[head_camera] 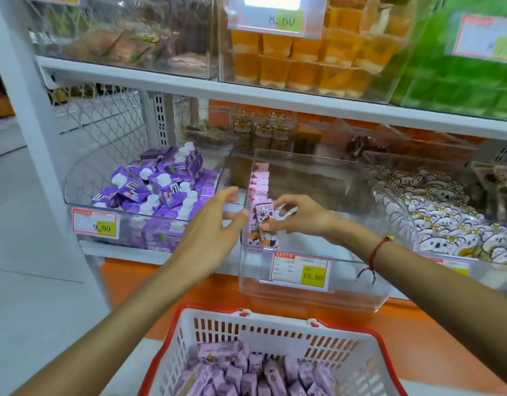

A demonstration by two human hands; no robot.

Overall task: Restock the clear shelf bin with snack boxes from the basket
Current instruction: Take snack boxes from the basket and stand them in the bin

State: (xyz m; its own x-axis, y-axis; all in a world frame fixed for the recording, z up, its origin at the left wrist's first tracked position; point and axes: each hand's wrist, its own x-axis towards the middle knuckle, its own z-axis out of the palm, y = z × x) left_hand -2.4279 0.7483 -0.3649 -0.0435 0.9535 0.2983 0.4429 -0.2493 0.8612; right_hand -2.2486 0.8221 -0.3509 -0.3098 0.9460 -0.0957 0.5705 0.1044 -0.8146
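Note:
A clear shelf bin (312,292) juts from the middle shelf, with a row of pink snack boxes (259,184) standing along its left wall. My right hand (300,215) reaches into the bin and pinches the frontmost pink snack box (264,224), which stands upright. My left hand (215,224) rests with straight fingers against the outside of the bin's left wall. Below, a white basket with a red rim (275,335) holds several more purple-pink snack boxes (246,372).
Left of the bin, another clear bin (83,184) is piled with purple cartons. A bin of white wrapped snacks (446,212) lies to the right. Upper shelf bins hold orange jelly cups (303,61) and green packs. An orange ledge (172,278) runs under the shelf.

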